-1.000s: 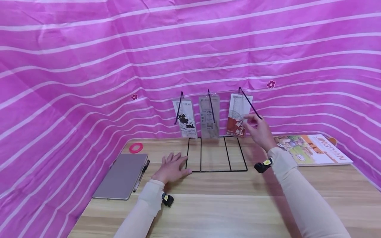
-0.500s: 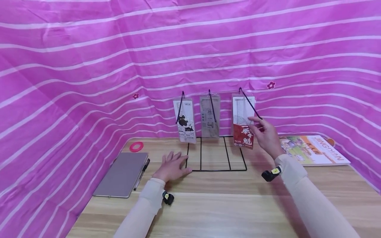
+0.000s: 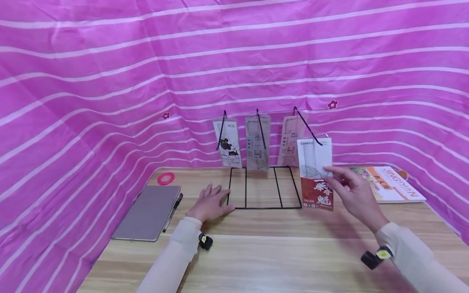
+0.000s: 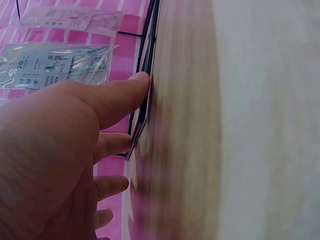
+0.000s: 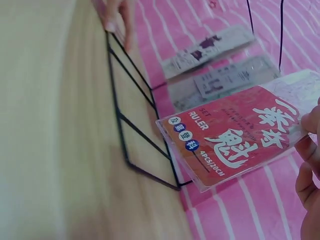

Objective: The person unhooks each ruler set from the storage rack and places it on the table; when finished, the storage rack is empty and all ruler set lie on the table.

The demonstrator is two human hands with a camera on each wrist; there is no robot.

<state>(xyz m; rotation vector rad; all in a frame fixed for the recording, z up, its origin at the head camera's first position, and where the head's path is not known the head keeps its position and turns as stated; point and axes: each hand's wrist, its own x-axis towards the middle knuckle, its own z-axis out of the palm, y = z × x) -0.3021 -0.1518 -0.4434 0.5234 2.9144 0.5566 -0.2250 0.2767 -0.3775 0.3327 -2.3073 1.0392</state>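
My right hand [image 3: 353, 195] pinches the right edge of a red and white ruler set packet [image 3: 316, 195], between thumb and fingers. The packet hangs upright at the tip of the right hook of a black wire display rack [image 3: 269, 208]; whether its hole is still on the hook I cannot tell. Behind it, a pink ruler packet [image 3: 290, 142] hangs on the same hook. A grey packet [image 3: 257, 142] hangs in the middle, a cat-print packet [image 3: 229, 146] at the left. My left hand [image 3: 210, 203] lies with fingers spread, its thumb touching the rack base's front left corner.
To the left lie a grey notebook [image 3: 146, 213], a black pen [image 3: 172, 213] and a pink ring [image 3: 166, 178]. An illustrated book [image 3: 395, 187] lies at the right, beyond my right hand. Pink striped cloth [image 3: 234, 61] encloses the table's back and sides.
My right hand has drawn the red and white packet forward and to the right along the hook, uncovering the pink packet behind. The left hand stays at the rack base.
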